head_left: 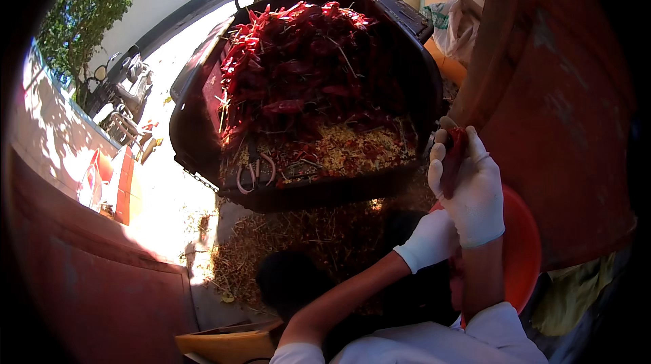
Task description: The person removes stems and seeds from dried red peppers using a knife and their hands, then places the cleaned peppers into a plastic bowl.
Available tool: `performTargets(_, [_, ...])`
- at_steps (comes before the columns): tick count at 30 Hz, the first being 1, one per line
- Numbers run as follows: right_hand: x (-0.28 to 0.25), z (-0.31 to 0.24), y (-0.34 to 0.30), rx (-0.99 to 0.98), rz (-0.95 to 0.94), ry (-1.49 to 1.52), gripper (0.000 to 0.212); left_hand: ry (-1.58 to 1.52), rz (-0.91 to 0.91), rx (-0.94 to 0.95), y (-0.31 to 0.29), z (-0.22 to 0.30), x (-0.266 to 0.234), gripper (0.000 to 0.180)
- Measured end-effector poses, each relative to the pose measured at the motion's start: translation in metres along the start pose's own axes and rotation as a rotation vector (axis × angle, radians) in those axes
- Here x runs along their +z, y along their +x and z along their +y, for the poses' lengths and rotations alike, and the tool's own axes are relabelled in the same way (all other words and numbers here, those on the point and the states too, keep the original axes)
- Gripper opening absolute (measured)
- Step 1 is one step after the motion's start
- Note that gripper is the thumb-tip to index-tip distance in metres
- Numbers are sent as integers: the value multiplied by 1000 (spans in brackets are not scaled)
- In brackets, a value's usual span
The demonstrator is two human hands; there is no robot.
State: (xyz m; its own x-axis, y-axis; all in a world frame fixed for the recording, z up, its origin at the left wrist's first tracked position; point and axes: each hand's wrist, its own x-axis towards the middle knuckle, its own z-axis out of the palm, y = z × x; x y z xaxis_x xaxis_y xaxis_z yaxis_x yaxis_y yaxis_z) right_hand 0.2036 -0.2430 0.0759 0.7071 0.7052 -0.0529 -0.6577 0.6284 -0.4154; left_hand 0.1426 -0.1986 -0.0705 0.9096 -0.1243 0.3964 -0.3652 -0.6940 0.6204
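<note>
My right hand (480, 194), in a white glove, is closed around a dark red dried chili pepper (453, 164) at the right of the tub. My left hand (428, 240), also gloved in white, lies against the right wrist; its fingers are hidden there. A dark tub (319, 191) with a metal handle bar stands before me, heaped with dried red chilies (298, 72). Pale yellow seeds (359, 150) cover its near part. Scissors (245, 177) with pale loop handles rest at the tub's near left edge.
Below my right forearm sits a red basin (523, 248). Stalks and bits (271, 235) litter the ground. A wooden stool (230, 343) is at lower left. Large reddish panels (556, 126) rise at both sides. Sacks (461, 28) and a motorbike (125, 89) stand farther off.
</note>
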Motion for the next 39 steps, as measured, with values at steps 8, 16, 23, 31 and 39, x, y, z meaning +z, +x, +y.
performTargets(8, [-20, 20, 18, 88, 33, -266, 36, -234, 302, -223, -27, -14, -111, 14])
performTargets(16, [-20, 86, 77, 264, -98, -650, 39, 400, 694, -804, -113, -129, -228, 37])
performTargets(23, [-29, 122, 101, 353, -205, -800, 47, 882, 397, -1105, -150, -142, -252, 50])
performTargets(31, [-42, 115, 104, 334, -180, -861, 47, 791, 193, -1349, -140, -117, -255, 64])
performTargets(39, [-46, 114, 103, 207, -173, -826, 35, 118, 763, -987, -171, -126, -253, 69])
